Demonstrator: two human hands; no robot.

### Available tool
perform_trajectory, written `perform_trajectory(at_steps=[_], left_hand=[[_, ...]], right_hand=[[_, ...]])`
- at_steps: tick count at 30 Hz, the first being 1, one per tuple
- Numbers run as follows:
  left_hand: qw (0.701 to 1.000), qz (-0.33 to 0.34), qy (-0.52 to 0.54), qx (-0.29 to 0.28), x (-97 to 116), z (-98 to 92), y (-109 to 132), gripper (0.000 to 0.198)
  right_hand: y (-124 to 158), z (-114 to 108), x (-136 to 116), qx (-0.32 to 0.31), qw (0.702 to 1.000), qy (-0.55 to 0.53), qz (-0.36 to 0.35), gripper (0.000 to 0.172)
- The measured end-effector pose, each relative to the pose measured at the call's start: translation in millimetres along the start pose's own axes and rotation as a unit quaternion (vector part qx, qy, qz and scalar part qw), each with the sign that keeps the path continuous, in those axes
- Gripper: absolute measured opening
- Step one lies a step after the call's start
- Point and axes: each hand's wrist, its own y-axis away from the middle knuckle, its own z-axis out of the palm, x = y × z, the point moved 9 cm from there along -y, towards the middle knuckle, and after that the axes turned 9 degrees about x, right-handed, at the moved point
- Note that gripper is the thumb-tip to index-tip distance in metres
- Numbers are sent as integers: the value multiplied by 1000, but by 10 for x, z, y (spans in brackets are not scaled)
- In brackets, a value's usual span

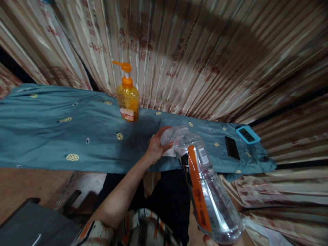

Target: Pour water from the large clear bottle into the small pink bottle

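Observation:
A large clear plastic bottle point(217, 194) with an orange and black label hangs tilted over the front edge of the cloth-covered table, its base toward me. My right hand point(211, 241) supports it at the base, mostly hidden behind the bottle. At the bottle's neck end, my left hand point(156, 145) is closed around a small clear plastic container point(167, 136), which meets the bottle's mouth. A white piece point(169, 152) lies partly hidden behind them. Further back on the left stands an orange pump bottle point(128, 100), upright, with some amber liquid low inside.
The table has a teal cloth point(97, 150) with pineapple prints. On its right lie a dark phone point(232, 148) and a blue-framed digital clock point(248, 134). Pleated curtains point(164, 61) hang behind and to the right. A dark grey chair point(38, 225) is at lower left.

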Motion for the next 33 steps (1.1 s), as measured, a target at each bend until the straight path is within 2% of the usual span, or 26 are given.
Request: perform_trajectory(at_steps=[24,33], left_hand=[[999,-25,-21,-3,-41,1,6,61],[999,-20,-25,5,-18,-11,1,59]], right_hand=[[-37,22,-19,4,1000,-3,7,44],[-16,34,-36,5,1000,-1,6,49]])
